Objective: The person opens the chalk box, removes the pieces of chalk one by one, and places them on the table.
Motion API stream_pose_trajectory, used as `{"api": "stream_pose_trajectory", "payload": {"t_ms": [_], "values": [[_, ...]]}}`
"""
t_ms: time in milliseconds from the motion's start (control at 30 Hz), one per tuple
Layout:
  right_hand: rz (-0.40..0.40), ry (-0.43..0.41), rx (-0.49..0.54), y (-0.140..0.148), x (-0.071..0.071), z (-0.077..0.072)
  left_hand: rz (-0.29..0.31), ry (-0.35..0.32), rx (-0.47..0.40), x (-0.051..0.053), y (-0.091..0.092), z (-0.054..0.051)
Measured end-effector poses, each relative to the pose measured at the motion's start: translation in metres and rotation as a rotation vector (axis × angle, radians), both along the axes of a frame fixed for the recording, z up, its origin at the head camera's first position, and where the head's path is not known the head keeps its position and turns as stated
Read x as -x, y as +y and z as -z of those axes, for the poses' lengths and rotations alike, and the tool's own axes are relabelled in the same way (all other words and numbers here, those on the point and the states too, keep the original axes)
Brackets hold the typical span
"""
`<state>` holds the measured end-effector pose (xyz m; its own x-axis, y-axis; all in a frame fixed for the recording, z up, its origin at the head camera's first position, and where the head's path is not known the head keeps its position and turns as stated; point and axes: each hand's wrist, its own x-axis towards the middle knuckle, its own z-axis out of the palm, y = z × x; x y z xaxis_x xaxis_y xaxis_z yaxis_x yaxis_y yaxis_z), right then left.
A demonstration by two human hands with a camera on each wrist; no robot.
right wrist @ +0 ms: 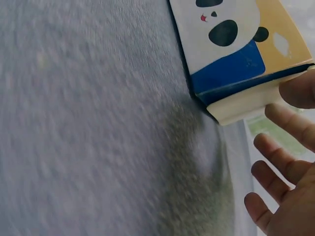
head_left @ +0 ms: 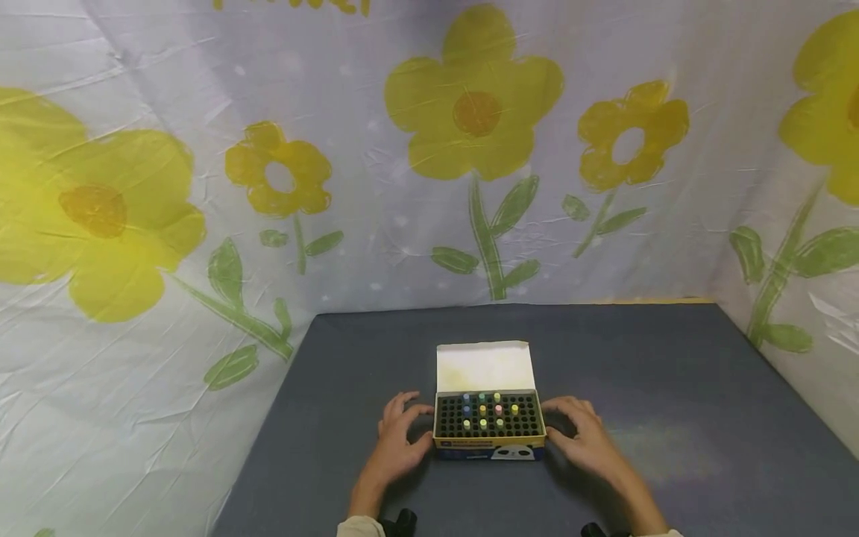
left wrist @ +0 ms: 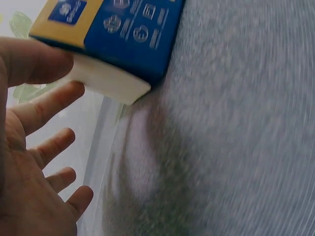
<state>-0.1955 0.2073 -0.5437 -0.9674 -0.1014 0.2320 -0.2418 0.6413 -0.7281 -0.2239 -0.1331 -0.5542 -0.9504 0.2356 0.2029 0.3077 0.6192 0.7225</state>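
Observation:
In the head view a small cardboard box [head_left: 463, 443] sits on the dark table with its white lid [head_left: 485, 367] raised at the back. Inside is a black grid of holes [head_left: 526, 426]. Several short sticks with coloured tops, such as a blue stick [head_left: 467, 411] and a pink stick [head_left: 499, 410], stand upright in it. My left hand [head_left: 394, 447] has thumb and index finger at the box's left end. The right hand [head_left: 590, 441] touches the opposite end the same way. Both wrist views show the other fingers spread loosely away from the box.
Dark cloth covers the table [head_left: 376, 350]. Behind it and along both sides hangs a pale curtain [head_left: 362, 239] printed with yellow flowers. Dark straps or mounts show at both wrists.

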Motion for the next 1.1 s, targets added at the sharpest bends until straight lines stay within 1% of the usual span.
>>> {"api": "stream_pose_trajectory", "payload": {"t_ms": [133, 333, 433, 567, 633, 767, 900, 967, 1100], "values": [[0.004, -0.008, 0.062, -0.004, -0.001, 0.002, -0.031, -0.007, -0.017, -0.003, 0.004, -0.001], [0.038, -0.055, 0.071, -0.008, -0.002, 0.004, -0.051, -0.024, -0.026, -0.006, 0.004, 0.001], [0.047, -0.061, 0.081, -0.009, -0.002, 0.005, -0.058, -0.018, -0.026, -0.006, 0.004, 0.001], [0.045, -0.057, 0.113, -0.008, -0.002, 0.006, -0.085, -0.016, -0.03, -0.005, 0.003, 0.003], [0.046, -0.049, 0.133, -0.006, -0.002, 0.006, -0.099, -0.018, -0.046, -0.005, 0.002, 0.004], [0.055, 0.006, 0.156, -0.003, -0.004, 0.005, -0.117, 0.011, -0.1, -0.008, 0.001, 0.004], [0.07, 0.055, 0.149, -0.001, -0.004, 0.003, -0.128, 0.063, -0.131, -0.009, 0.002, 0.003], [0.074, 0.067, 0.148, 0.0, -0.005, 0.002, -0.123, 0.083, -0.138, -0.008, 0.004, 0.002], [0.084, 0.086, 0.134, 0.002, -0.006, 0.001, -0.09, 0.124, -0.141, -0.007, 0.009, 0.004]]}}
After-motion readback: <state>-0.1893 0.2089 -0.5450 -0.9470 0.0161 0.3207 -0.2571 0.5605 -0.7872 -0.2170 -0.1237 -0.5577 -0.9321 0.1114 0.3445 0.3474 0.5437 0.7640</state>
